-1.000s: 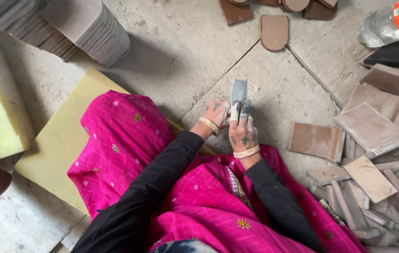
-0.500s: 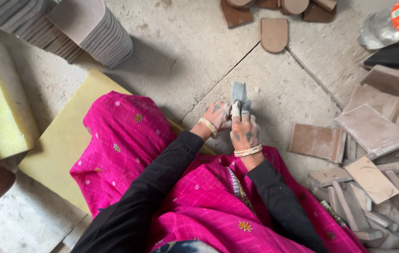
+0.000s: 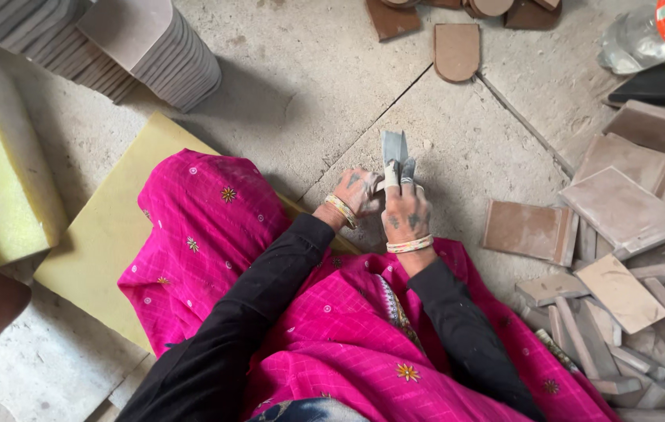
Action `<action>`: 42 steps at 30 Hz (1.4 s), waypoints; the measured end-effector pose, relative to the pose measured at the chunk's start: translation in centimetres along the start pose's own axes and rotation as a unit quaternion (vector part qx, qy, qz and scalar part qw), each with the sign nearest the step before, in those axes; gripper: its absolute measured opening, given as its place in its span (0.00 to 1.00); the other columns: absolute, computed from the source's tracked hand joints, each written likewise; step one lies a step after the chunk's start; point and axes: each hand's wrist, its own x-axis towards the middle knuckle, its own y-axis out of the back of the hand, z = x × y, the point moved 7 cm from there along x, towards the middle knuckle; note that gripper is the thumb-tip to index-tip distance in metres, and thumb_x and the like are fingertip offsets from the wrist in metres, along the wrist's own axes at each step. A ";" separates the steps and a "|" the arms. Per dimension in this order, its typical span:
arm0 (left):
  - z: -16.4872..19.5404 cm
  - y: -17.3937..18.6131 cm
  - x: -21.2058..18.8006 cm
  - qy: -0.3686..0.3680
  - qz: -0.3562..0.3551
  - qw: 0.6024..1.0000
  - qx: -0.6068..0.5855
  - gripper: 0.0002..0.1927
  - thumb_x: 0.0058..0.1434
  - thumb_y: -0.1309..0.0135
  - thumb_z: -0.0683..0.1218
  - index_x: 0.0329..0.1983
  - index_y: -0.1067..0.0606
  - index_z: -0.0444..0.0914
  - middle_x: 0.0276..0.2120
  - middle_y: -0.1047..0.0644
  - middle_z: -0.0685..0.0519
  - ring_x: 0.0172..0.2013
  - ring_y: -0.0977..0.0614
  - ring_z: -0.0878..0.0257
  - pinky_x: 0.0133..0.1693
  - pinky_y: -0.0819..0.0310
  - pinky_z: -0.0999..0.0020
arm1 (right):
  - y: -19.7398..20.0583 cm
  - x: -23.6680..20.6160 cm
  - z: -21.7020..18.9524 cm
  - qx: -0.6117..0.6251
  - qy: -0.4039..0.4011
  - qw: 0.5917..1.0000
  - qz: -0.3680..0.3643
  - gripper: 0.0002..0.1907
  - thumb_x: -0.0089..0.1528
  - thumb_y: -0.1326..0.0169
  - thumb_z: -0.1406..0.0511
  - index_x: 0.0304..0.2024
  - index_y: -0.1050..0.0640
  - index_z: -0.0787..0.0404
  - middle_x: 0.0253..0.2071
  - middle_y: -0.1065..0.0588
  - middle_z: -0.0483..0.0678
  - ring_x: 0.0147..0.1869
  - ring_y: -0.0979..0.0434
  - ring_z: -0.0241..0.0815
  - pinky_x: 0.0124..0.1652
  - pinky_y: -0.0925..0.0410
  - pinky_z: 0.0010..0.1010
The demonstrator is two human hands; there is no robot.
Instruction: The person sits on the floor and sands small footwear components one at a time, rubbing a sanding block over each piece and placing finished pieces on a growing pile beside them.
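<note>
I sit on the concrete floor in bright pink cloth with black sleeves. My right hand (image 3: 406,212), with taped fingertips and a pale bangle, grips a flat grey metal blade (image 3: 392,148) that points away from me. My left hand (image 3: 356,192), dusty and bangled, is pressed against the right one at the blade's base; whether it grips the blade or something else is hidden. A round-topped brown tile (image 3: 456,50) lies on the floor beyond the blade.
A heap of brown tile pieces (image 3: 621,273) fills the right side. Stacked round-topped tiles (image 3: 153,47) lean at top left. Yellow foam blocks (image 3: 0,172) and a foam sheet (image 3: 106,234) lie left. A plastic bottle (image 3: 648,35) is at top right.
</note>
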 end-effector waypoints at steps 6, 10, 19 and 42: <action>0.7 0.9 1.4 0.067 -0.078 0.995 -0.013 0.28 0.55 0.41 0.53 0.61 0.26 0.48 0.42 0.22 0.49 0.48 0.22 0.49 0.55 0.30 0.51 | -1.7 0.1 5.0 0.092 -0.229 0.964 -0.096 0.25 0.58 0.51 0.75 0.59 0.24 0.63 0.27 0.24 0.65 0.30 0.23 0.66 0.32 0.29 0.54; 1.5 3.4 1.5 0.067 -0.071 0.987 -0.130 0.26 0.58 0.43 0.51 0.62 0.24 0.48 0.34 0.21 0.45 0.35 0.19 0.43 0.39 0.25 0.49 | -0.2 0.7 3.8 0.139 -0.187 0.972 -0.027 0.29 0.55 0.52 0.76 0.61 0.25 0.65 0.33 0.24 0.66 0.34 0.22 0.65 0.34 0.29 0.52; -0.3 -0.3 -1.3 0.063 -0.087 0.994 0.003 0.30 0.51 0.38 0.57 0.54 0.27 0.40 0.48 0.23 0.42 0.52 0.24 0.44 0.55 0.32 0.50 | -0.4 0.1 -1.9 -0.047 0.075 0.996 -0.009 0.19 0.60 0.49 0.72 0.54 0.26 0.72 0.52 0.24 0.67 0.48 0.22 0.62 0.34 0.25 0.43; -0.4 1.0 -1.6 0.025 -0.016 0.999 -0.030 0.36 0.48 0.39 0.55 0.61 0.32 0.44 0.42 0.21 0.46 0.51 0.23 0.47 0.59 0.36 0.47 | -2.1 -0.9 0.9 -0.024 0.031 0.998 -0.048 0.22 0.57 0.49 0.75 0.54 0.23 0.70 0.53 0.23 0.64 0.45 0.23 0.58 0.35 0.26 0.44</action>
